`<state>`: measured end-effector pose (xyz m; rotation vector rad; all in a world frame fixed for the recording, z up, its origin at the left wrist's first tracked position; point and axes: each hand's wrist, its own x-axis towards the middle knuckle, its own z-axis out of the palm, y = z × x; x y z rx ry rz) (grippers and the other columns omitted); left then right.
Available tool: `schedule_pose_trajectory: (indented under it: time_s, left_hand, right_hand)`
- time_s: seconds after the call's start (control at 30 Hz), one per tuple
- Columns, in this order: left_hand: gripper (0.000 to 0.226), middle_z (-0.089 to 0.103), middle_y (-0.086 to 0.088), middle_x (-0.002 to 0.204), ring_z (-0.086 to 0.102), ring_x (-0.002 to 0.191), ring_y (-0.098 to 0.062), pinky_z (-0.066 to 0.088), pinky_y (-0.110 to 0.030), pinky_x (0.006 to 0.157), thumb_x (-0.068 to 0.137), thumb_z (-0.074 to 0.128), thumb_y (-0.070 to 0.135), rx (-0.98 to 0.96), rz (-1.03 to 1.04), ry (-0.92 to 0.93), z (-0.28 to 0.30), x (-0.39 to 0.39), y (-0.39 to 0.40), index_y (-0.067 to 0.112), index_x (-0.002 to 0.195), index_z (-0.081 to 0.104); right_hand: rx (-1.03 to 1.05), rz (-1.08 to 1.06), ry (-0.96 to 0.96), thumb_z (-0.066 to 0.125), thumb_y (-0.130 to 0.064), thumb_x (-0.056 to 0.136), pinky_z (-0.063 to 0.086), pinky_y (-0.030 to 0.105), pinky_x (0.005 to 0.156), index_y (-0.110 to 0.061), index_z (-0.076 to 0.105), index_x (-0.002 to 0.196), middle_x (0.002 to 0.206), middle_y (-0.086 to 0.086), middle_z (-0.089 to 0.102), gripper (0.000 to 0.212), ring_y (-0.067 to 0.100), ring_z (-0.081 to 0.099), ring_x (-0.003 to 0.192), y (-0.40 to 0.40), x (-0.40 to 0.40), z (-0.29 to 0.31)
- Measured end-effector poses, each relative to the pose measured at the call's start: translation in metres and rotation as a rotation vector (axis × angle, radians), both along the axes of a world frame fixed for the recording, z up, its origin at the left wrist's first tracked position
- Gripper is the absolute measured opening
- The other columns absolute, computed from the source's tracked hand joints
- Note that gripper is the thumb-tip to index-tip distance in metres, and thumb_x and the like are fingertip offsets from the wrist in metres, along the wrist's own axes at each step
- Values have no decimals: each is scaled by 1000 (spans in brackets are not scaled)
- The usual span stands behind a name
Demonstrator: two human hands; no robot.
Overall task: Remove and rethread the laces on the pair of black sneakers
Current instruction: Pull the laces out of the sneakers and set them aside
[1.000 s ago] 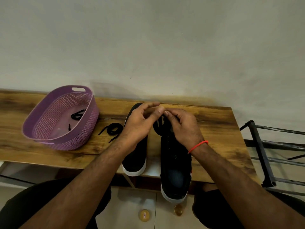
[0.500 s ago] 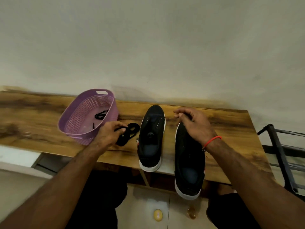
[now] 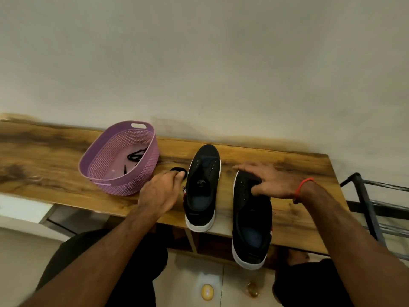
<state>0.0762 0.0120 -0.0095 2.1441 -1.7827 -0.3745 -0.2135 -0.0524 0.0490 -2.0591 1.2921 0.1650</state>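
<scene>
Wooden table (image 3: 287,165): fills the middle band of the frame against a pale wall; it serves as the work surface, both shoes set near its front edge within easy reach.
Right sneaker (image 3: 251,220): lower centre-right, black with a white sole, heel hanging past the table's front edge; eyelets look bare, so it seems unlaced and ready for rethreading.
Left sneaker (image 3: 202,187): centre, just beside its partner and apart from it, toe toward the wall; its eyelets also show no lace.
Purple basket (image 3: 124,186): left of centre, open-topped, seemingly a holding place for removed laces.
Metal rack (image 3: 367,207): right edge, off the table, well clear of the work.
Right hand (image 3: 269,181): fingers spread and fairly straight, resting on the right sneaker's toe end, likely steadying it.
Left hand (image 3: 160,191): between basket and left sneaker, fingers curled over the loose lace; a firm grip is probable, though the hand hides the contact.
Loose lace (image 3: 177,170): a black coil on the table, mostly under the fingertips, probably next to be threaded.
Basket lace (image 3: 136,155): lies inside the basket.
Obstacles: none blocks the laces; the basket wall stands close beside the left hand.
</scene>
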Motion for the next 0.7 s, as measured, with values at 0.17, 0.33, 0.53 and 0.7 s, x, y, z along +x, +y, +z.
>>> schedule_pose_trajectory:
  time_s: [0.17,0.33,0.53,0.7]
  left_hand:
    - [65,64,1,131,62,114,-18,52,-32,91,98,55,51,211,-108,137,3,-28,0,33,155,33]
    - [71,62,1,96,59,73,-6,46,-16,58,100,52,20,193,-137,113,-5,-39,-9,30,160,17]
    - [75,59,-6,132,57,116,-20,53,-35,97,94,55,26,131,-178,122,-18,-59,-14,25,161,20]
    - [74,45,-2,152,49,130,-19,46,-31,104,96,53,25,122,-207,112,-19,-66,-10,21,161,18]
  right_hand:
    - [-21,-33,201,69,-21,89,40,38,111,-30,11,158,162,7,17,91,29,35,141,2,-18,-20]
    - [-97,-258,60,58,1,89,49,33,98,-25,30,154,149,7,46,76,27,54,126,-6,-27,-20]
    - [-240,-448,-11,53,12,87,49,38,98,-27,40,147,135,12,59,72,31,56,122,-28,-51,-25]
    - [-395,-580,-4,49,15,88,48,42,103,-21,42,147,139,16,56,70,35,53,125,-39,-60,-26]
